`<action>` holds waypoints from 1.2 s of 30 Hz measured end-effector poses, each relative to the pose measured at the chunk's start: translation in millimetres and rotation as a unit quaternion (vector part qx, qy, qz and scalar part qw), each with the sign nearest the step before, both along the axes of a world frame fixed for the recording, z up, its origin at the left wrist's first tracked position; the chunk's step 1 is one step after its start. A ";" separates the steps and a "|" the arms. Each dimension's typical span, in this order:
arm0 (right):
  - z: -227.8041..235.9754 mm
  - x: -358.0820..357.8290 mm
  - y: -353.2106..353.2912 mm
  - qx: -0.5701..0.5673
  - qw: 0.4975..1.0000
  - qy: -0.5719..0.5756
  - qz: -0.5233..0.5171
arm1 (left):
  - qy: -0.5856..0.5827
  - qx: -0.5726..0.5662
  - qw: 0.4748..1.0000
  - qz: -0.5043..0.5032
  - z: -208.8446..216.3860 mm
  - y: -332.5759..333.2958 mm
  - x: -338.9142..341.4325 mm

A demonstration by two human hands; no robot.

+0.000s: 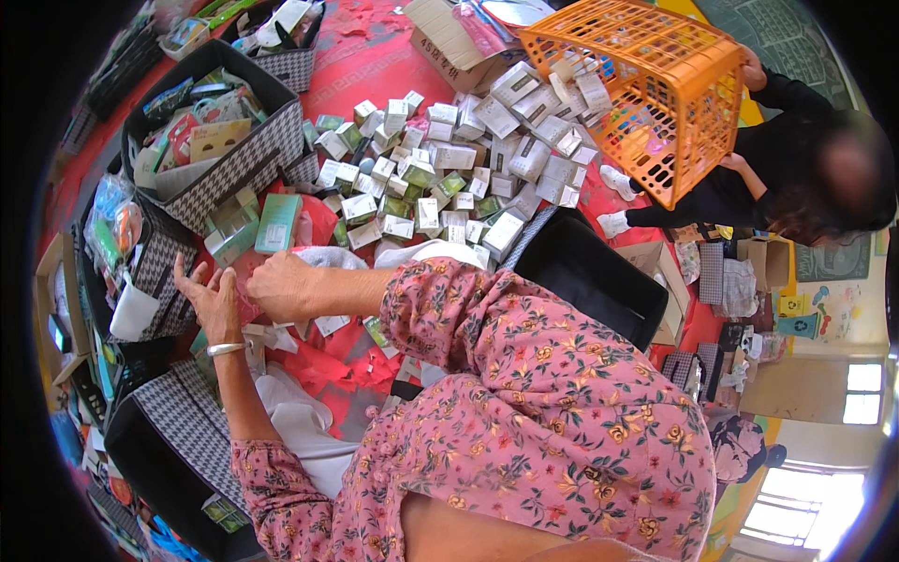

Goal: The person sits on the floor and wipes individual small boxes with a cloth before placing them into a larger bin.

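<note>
My left hand (213, 307), with a silver bangle on the wrist, is raised with its fingers apart beside a houndstooth bin (169, 258). Close to its right, my right hand (283, 283) is closed, its knuckles up; whatever it holds is hidden, though thin reddish plastic (247, 279) shows between the two hands. Just beyond them stand a teal-green box (278, 223) and a paler green carton (232, 229). A large heap of small white and green boxes (412, 173) spreads over the red floor covering ahead.
A black-lined bin (585, 272) lies right of the heap. A person (796, 140) at the right tilts an orange plastic basket (646, 66) over white boxes. A houndstooth bin with mixed packages (234, 159) stands at the left, and an open cardboard box (454, 47) at the back.
</note>
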State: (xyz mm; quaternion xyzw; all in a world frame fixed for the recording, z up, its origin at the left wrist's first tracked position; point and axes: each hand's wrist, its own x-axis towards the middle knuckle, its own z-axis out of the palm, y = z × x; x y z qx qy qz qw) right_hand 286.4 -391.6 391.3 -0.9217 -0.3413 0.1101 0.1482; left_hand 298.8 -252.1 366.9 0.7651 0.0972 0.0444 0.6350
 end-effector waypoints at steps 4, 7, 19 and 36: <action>7.9 9.6 3.4 -0.003 1.000 0.014 0.007 | 0.019 0.006 1.000 0.010 8.3 3.4 1.0; 9.0 14.3 -1.0 0.006 1.000 0.014 -0.010 | 0.018 0.015 1.000 0.011 11.5 1.6 3.2; 13.5 22.4 -2.9 0.027 0.999 0.024 -0.038 | 0.034 0.020 0.999 0.014 17.8 0.9 5.3; 14.6 18.9 -1.9 0.029 0.998 0.017 -0.044 | 0.011 0.039 0.999 0.018 9.4 2.9 1.5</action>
